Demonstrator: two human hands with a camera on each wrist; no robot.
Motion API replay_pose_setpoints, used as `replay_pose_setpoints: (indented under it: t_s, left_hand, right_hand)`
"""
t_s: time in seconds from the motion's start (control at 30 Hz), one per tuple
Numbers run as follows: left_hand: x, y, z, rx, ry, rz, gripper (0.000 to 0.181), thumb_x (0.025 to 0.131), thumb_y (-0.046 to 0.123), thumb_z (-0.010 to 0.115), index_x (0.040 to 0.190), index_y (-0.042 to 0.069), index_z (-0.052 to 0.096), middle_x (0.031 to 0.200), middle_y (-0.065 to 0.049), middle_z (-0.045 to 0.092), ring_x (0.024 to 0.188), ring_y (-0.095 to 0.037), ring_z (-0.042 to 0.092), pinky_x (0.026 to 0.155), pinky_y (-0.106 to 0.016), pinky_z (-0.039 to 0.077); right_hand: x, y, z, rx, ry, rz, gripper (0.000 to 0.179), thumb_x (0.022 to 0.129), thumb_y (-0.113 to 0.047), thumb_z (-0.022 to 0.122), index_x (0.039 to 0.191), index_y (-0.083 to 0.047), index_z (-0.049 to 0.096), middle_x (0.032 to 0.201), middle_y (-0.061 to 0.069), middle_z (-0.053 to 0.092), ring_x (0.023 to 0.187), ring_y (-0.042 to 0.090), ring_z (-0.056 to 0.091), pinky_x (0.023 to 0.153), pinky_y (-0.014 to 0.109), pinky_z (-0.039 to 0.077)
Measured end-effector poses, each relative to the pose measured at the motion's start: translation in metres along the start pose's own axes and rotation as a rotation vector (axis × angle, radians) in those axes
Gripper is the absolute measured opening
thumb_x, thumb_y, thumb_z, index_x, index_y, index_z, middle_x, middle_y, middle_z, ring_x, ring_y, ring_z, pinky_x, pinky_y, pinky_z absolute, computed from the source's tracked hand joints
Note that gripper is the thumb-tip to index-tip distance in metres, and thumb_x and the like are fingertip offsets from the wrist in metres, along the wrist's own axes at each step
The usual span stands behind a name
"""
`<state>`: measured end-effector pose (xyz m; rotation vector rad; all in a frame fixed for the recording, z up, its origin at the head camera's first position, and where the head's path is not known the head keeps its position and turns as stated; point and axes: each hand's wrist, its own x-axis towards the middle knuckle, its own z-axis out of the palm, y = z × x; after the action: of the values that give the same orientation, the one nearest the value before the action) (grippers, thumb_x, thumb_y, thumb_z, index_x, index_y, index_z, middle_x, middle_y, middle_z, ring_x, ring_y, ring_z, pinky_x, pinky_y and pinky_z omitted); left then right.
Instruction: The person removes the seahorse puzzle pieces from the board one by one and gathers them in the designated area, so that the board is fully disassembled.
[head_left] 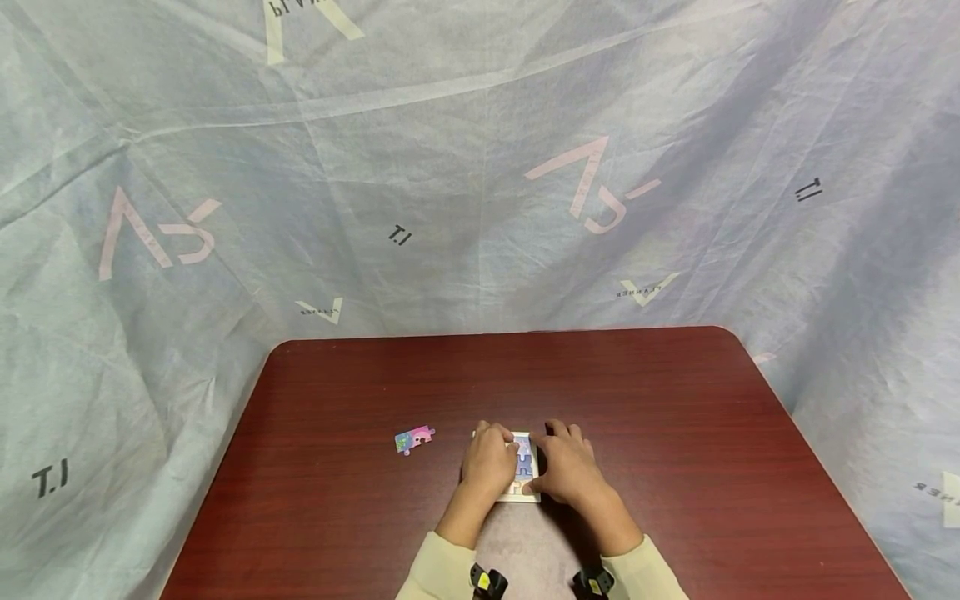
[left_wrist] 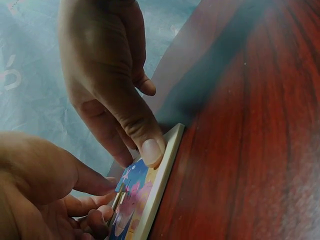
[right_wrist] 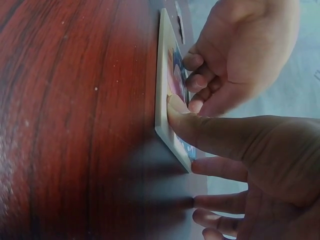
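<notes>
A jigsaw puzzle in a pale-rimmed tray lies on the table between the two hands. My left hand is over the tray's left half, fingers curled. In the left wrist view its thumb and fingers pinch a puzzle piece, seen edge-on just above the picture. My right hand is at the tray's right side. In the right wrist view its thumb presses on the picture beside the rim, with the index finger by the tray's edge and the other fingers extended. The left hand hides part of the picture.
Pink and blue puzzle pieces lie apart on the table, left of the tray. The reddish-brown table has rounded far corners, and a grey printed cloth hangs behind and around it.
</notes>
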<state>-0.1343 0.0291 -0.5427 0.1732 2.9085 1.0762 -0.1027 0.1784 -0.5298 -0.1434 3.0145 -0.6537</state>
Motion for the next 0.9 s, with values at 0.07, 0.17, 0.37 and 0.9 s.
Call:
replay_pose_setpoints:
  t_s: [0.07,0.17,0.37,0.9]
  left_hand:
    - [0.0004,-0.0002,-0.0003,-0.002,-0.003,0.005,0.009,0.089,0.013,0.078,0.094,0.005,0.076,0.097,-0.011,0.066,0.088,-0.032,0.070,0.077,-0.044,0.057]
    - [0.0004,-0.0003,-0.0011,0.001,0.000,0.010,0.010,0.089,0.011,0.076,0.096,0.004,0.076,0.098,-0.012,0.066,0.090,-0.032,0.071,0.079,-0.044,0.057]
    - [-0.0009,0.0007,-0.0024,0.035,0.020,0.011,0.012,0.091,0.011,0.075,0.099,0.004,0.077,0.099,-0.012,0.068,0.090,-0.032,0.073,0.080,-0.043,0.058]
    - [-0.0001,0.0022,0.0010,0.041,-0.006,0.014,0.017,0.089,0.015,0.079,0.103,0.006,0.077,0.104,-0.010,0.070,0.091,-0.032,0.074,0.078,-0.047,0.058]
  right_hand:
    - [-0.0004,0.0000,-0.0005,0.003,0.003,0.002,0.082,0.057,-0.033,0.103,0.131,-0.009,0.074,0.144,0.024,0.059,0.125,0.046,0.055,0.097,0.065,0.049]
    - [-0.0008,0.0001,-0.0009,0.009,0.001,0.004,0.082,0.058,-0.033,0.103,0.131,-0.009,0.074,0.145,0.024,0.059,0.125,0.046,0.055,0.098,0.065,0.048]
    - [-0.0011,0.0007,-0.0003,0.017,-0.007,0.007,0.083,0.059,-0.033,0.103,0.132,-0.010,0.073,0.147,0.025,0.058,0.126,0.047,0.055,0.098,0.066,0.048]
    - [-0.0003,0.0017,0.0001,0.002,-0.010,0.001,0.082,0.059,-0.033,0.103,0.132,-0.010,0.073,0.146,0.025,0.058,0.126,0.047,0.055,0.097,0.066,0.048]
